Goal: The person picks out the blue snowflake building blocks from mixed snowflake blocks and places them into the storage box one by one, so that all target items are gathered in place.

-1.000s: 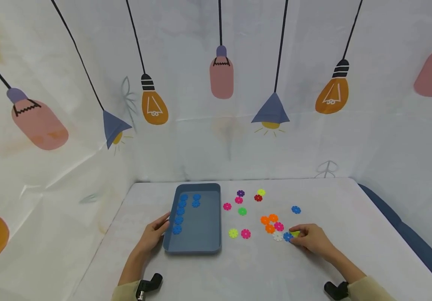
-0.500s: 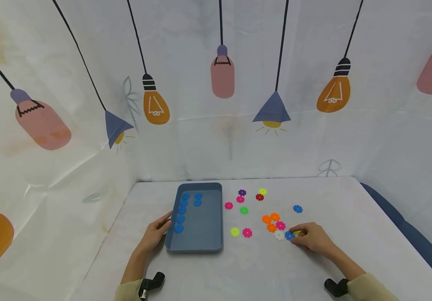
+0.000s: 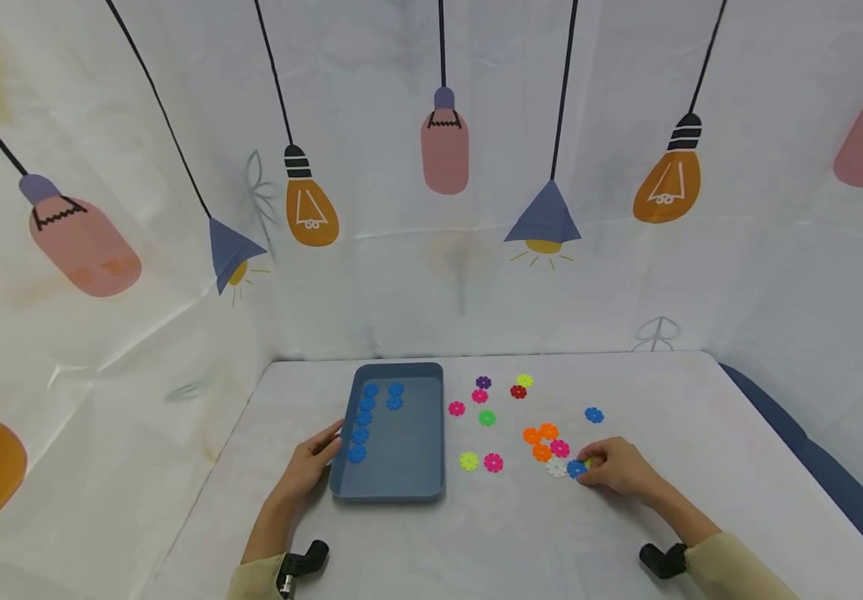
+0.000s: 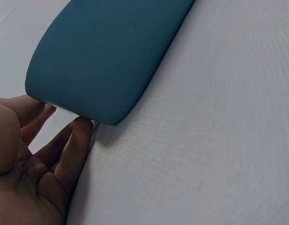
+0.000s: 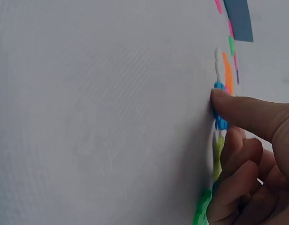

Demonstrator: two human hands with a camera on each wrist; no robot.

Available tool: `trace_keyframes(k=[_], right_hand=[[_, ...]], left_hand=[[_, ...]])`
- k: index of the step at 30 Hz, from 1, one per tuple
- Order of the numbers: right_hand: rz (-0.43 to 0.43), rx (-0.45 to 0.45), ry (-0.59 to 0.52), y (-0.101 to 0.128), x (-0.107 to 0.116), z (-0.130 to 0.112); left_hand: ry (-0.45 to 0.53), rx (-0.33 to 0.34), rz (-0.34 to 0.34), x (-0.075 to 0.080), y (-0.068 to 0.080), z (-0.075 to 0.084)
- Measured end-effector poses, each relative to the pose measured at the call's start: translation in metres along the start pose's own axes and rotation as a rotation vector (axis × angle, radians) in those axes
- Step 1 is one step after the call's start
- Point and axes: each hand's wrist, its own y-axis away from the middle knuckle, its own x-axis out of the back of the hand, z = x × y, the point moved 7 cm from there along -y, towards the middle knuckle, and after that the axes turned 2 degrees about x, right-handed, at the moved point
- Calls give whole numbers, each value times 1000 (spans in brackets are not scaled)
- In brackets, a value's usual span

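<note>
A blue-grey tray (image 3: 410,446) lies left of centre on the white table, with several blue discs (image 3: 361,421) along its left side. My left hand (image 3: 330,446) rests against the tray's near left corner (image 4: 111,56), its fingers (image 4: 74,150) relaxed and touching the wall. To the right, my right hand (image 3: 587,468) pinches a blue disc (image 3: 574,469) lying on the table. In the right wrist view the thumb presses that blue disc (image 5: 221,123) and the curled fingers (image 5: 238,164) sit beside a yellow-green disc (image 5: 218,154).
Loose discs lie between tray and right hand: white (image 3: 556,468), three orange (image 3: 540,442), pink (image 3: 494,462), yellow (image 3: 469,461), green (image 3: 487,417). Another blue disc (image 3: 594,414) lies farther back. A printed curtain walls the table on the back and both sides.
My right hand has edged slightly left and closed its fingers on the blue disc. The left hand and the tray have stayed put.
</note>
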Motion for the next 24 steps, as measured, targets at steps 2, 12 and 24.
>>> trace_keyframes(k=[2, 12, 24], right_hand=[[7, 5, 11, 0, 0, -2], [43, -11, -56, 7, -4, -8], [-15, -74, -349, 7, -25, -18]], left_hand=[[2, -1, -2, 0, 0, 0], [-2, -22, -10, 1, 2, -1], [-3, -21, -7, 0, 3, 1]])
